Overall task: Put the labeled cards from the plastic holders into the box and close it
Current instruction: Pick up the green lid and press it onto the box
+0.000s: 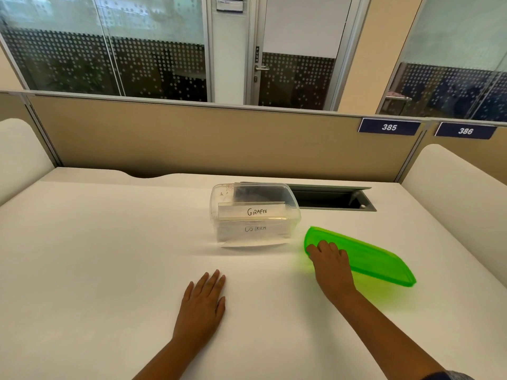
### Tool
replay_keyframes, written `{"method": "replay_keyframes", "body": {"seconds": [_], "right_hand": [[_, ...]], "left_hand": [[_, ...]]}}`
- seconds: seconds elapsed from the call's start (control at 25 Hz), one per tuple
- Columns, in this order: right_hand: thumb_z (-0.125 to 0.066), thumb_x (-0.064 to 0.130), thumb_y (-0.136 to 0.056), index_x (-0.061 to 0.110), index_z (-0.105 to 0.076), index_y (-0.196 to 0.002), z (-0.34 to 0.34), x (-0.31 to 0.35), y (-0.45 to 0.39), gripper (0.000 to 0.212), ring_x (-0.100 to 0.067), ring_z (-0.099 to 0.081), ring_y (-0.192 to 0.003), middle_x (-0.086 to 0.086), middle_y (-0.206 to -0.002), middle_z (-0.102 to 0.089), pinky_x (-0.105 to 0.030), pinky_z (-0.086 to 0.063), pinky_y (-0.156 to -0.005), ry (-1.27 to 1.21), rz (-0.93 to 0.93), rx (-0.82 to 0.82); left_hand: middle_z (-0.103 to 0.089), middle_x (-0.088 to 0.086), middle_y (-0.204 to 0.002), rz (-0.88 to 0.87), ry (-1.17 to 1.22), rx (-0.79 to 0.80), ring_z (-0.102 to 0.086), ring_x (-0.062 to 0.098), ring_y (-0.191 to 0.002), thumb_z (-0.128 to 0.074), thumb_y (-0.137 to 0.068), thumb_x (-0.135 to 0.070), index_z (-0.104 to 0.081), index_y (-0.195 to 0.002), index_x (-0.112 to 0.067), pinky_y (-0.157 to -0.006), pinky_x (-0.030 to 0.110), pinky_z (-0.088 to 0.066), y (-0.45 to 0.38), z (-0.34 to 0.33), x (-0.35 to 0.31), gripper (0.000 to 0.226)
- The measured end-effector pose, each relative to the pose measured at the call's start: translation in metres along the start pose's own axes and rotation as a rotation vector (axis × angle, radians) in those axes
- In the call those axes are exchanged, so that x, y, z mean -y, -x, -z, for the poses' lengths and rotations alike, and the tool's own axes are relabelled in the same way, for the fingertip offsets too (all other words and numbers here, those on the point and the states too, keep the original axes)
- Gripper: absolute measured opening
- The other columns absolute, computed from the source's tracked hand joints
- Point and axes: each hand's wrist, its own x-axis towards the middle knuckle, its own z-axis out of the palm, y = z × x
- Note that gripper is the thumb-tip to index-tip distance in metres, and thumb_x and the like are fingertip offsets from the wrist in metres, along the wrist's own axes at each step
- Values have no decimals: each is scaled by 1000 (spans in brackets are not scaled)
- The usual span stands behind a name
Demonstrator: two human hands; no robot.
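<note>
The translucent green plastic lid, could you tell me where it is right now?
Right of the clear plastic box, the translucent green plastic lid is tilted above the white table, its near-left edge in the right hand.

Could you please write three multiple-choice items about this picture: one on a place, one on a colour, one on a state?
1. Where is the lid relative to the box?
A. to its right
B. on top of it
C. to its left

2. What colour is the lid?
A. blue
B. green
C. red

3. What is the left hand doing?
A. holding a card
B. gripping the box
C. lying flat on the desk

Answers: 1 A, the right hand grips the tilted lid right of the box. 2 B, it is translucent green. 3 C, palm down, holding nothing.
</note>
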Motion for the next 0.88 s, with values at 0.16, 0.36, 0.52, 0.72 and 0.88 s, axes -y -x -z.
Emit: {"method": "replay_keyframes", "body": {"seconds": [0.16,0.36,0.52,0.72,0.88], "right_hand": [[-62,2,-77,17,-65,-94,28,20,-8,23,-31,-58,-84,-9,-87,-60,-38,-43,-65,-130,64,31],[-38,10,-94,21,-55,-115,53,49,-7,29,-27,-45,-104,-6,-107,-52,-33,-34,-76,-323,130,72],[-37,19,-98,21,-57,-117,82,72,-1,28,-26,-44,-107,-9,-108,-53,-34,-39,-83,-514,238,205],[-39,25,-98,23,-59,-118,107,80,-2,28,-25,-47,-105,-10,-107,-54,-37,-42,-87,-624,322,254],[-41,29,-97,27,-59,-118,111,78,-6,28,-23,-47,-106,-7,-105,-55,-38,-38,-86,-595,458,248]], "left_hand": [[-13,-12,-156,33,43,36,-4,7,-144,-26,-94,-38,-1,-145,-29,-117,31,-1,-1,2,1,58],[-27,-6,-152,56,289,54,-21,13,-141,-44,-89,-44,-4,-145,-27,-117,33,-13,-4,14,-16,71],[-35,-15,-144,-70,556,-38,-35,4,-131,-59,-83,-41,-26,-142,-25,-108,19,-27,-9,30,-46,69],[-55,-17,-112,13,860,-263,-46,-12,-108,-67,-80,-20,-49,-109,-40,-89,1,-33,-18,53,-59,39],[-65,-10,-92,-5,966,-111,-57,-6,-85,-62,-84,-11,-58,-90,-35,-76,9,-42,-25,67,-50,25]]}}
